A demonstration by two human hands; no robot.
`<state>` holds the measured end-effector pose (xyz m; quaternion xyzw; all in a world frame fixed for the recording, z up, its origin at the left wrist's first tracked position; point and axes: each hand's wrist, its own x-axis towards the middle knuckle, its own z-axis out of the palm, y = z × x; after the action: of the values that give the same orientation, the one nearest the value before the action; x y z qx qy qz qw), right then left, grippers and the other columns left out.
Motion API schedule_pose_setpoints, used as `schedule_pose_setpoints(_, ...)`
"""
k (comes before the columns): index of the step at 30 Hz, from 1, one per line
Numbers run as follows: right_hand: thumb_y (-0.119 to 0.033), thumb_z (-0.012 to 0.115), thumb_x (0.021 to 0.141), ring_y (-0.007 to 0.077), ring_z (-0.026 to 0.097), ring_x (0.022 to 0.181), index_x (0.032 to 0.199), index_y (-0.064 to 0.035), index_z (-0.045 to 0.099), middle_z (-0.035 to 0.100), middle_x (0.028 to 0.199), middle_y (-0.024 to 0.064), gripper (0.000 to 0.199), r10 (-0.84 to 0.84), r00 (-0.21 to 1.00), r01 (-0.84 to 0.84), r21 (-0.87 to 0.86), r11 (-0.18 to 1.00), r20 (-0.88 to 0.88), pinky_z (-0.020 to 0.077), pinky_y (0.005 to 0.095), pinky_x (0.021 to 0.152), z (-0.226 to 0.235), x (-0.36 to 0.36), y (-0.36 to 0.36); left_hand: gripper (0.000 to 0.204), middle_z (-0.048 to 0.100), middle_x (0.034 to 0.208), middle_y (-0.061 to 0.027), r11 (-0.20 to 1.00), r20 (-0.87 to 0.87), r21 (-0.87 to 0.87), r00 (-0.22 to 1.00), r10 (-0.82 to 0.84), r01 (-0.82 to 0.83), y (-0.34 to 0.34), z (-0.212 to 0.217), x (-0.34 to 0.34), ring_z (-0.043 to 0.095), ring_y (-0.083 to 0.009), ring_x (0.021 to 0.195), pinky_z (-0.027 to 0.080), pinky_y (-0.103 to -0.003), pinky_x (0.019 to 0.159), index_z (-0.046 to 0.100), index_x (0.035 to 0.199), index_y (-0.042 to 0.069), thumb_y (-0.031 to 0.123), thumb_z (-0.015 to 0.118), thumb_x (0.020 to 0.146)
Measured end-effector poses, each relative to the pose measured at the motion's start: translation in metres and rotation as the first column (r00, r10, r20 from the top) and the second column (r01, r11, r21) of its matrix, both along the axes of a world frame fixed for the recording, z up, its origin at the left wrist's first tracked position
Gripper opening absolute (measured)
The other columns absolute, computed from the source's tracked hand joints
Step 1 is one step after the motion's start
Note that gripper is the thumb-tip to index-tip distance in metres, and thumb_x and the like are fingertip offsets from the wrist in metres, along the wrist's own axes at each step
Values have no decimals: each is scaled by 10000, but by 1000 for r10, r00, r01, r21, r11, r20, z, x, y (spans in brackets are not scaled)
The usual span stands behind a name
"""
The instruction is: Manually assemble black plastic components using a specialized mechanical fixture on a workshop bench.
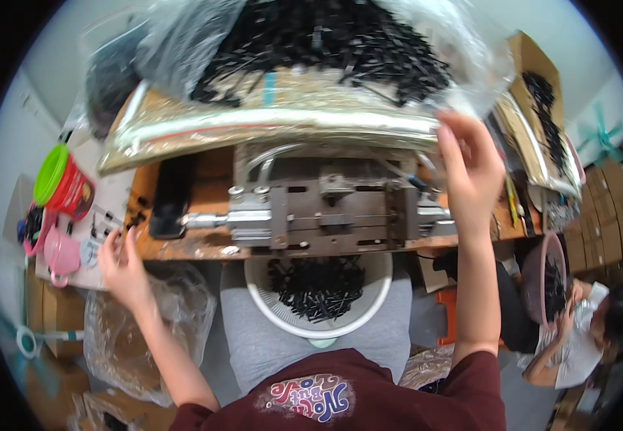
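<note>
My left hand [123, 271] is at the left front edge of the bench, beside small black pieces [137, 215]. Its fingers are apart, and nothing shows between them. My right hand [473, 169] is raised at the right end of the plastic-wrapped tray's front edge [282, 119]. Thumb and fingertips come together there; what they hold, if anything, is too small to tell. Between my hands a metal clamping fixture [336, 215] with silver cylinders at both ends sits on the bench. A small dark block [335, 220] lies in its middle. Many thin black parts [326, 43] are heaped on the tray.
A white basket [318, 333] of black parts rests between my legs. A dark phone-like slab [170, 201], a red tub [76, 192] and a pink cup [63, 253] are at left. Another person [577, 330] works at right by a pink basket [534, 280]; cartons [602, 215] stand behind.
</note>
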<state>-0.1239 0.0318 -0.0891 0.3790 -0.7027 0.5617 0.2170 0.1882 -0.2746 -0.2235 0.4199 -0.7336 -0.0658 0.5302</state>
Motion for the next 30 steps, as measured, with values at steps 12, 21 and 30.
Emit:
schedule_pose_setpoints(12, -84, 683, 762, 324, 648, 1089, 1236, -80, 608, 677, 1131, 187, 480, -163, 945, 305, 942, 139, -282, 543, 424, 890, 47, -168, -36, 470, 601, 1025, -73, 756, -63, -81, 754, -654, 649, 130, 7, -19, 384, -55, 628, 317, -188, 564, 430, 1382, -23, -54, 586, 940)
schedule_pose_setpoints(21, -150, 675, 760, 326, 662, 1051, 1100, 21, 653, 685, 1080, 221, 381, -28, 996, 88, 902, 422, -84, 545, 406, 878, 32, -114, -70, 545, 610, 1091, -131, 569, -35, 8, 568, -822, 823, 163, -1, -23, 479, -96, 694, 366, -199, 592, 371, 1413, -11, -82, 573, 912)
schedule_pose_setpoints(30, -199, 704, 759, 311, 663, 1054, 1074, -9, 680, 693, 1083, 169, 369, 9, 999, 25, 795, 606, -38, 548, 413, 861, 24, -81, -116, 522, 621, 1087, -143, 532, -62, -10, 531, -845, 846, 180, 6, -24, 570, -142, 848, 414, -226, 658, 381, 1398, -10, -81, 559, 912)
